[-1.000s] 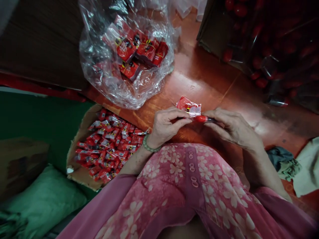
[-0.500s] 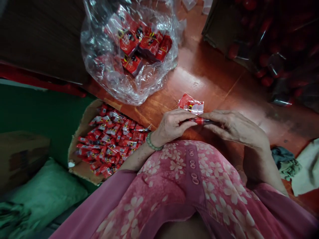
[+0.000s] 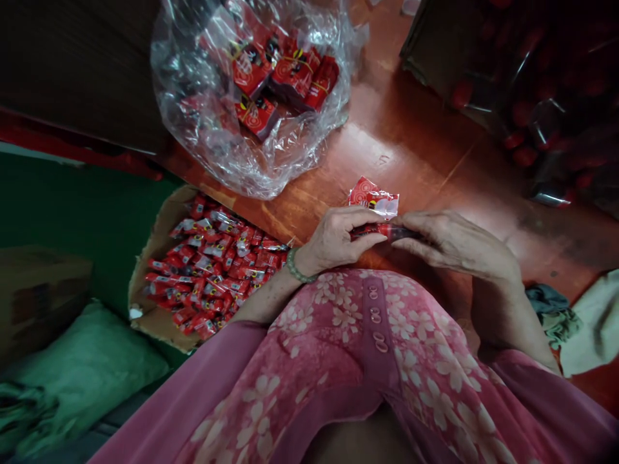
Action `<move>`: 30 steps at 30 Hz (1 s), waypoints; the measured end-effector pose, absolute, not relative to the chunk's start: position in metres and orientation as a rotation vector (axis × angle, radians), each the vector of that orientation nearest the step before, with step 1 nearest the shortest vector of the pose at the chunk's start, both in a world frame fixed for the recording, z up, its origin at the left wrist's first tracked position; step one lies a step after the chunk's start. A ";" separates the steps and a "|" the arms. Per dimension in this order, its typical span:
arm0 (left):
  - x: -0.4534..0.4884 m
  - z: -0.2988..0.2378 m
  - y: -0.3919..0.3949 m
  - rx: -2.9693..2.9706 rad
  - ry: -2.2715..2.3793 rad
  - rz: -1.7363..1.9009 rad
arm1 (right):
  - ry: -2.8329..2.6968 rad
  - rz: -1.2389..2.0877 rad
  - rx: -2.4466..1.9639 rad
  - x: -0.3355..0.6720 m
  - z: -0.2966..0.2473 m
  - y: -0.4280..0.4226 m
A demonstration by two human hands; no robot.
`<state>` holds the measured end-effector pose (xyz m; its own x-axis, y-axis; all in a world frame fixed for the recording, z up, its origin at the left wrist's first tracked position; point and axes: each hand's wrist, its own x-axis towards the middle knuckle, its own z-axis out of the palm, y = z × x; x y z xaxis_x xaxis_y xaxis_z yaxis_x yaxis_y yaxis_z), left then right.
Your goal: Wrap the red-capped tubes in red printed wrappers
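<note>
A small red piece (image 3: pixel 391 231) lay level between the two hands, just above the lap and near the middle of the view. The left hand (image 3: pixel 338 237) was closed on its left end with thumb and fingertips pinched together. The right hand (image 3: pixel 459 245) was closed on its right end, with the fingers curled over it. A red and white wrapper (image 3: pixel 375 196) stood up at 12 o'clock from the piece, touching the left hand's fingers; whether it already went around the piece could not be told. A green bead bracelet (image 3: pixel 296 270) circled the left wrist.

At 6 o'clock spread the person's pink flowered garment (image 3: pixel 377 361). At 9 o'clock, near the left forearm, a cardboard tray (image 3: pixel 153 322) held a heap of wrapped red pieces (image 3: pixel 215 264). At 11 o'clock a clear plastic bag (image 3: pixel 203 129) lay open on the red-brown floor (image 3: pixel 411 148), with banded red bundles (image 3: pixel 285 71) inside. At 2 o'clock stood a dark box (image 3: pixel 435 45) of dim red items. At 4 o'clock lay crumpled cloths (image 3: pixel 551 309). At 8 o'clock, well apart, lay a green cushion (image 3: pixel 87 374).
</note>
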<state>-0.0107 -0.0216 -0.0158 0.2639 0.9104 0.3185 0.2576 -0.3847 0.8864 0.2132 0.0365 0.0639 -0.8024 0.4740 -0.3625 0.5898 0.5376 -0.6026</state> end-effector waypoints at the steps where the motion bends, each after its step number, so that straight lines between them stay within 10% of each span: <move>1: -0.011 -0.015 -0.020 1.821 1.054 1.128 | 2.611 -1.122 0.908 0.213 0.063 0.036; 9: -0.003 -0.015 -0.012 1.870 1.033 1.061 | 2.537 -1.034 1.011 0.206 0.064 0.034; 19: -0.016 -0.010 -0.006 0.801 0.988 1.137 | 2.057 -2.313 1.601 0.211 0.030 0.033; 30: 0.005 -0.021 -0.009 0.421 1.066 1.185 | 1.748 -2.734 1.606 0.189 0.017 0.019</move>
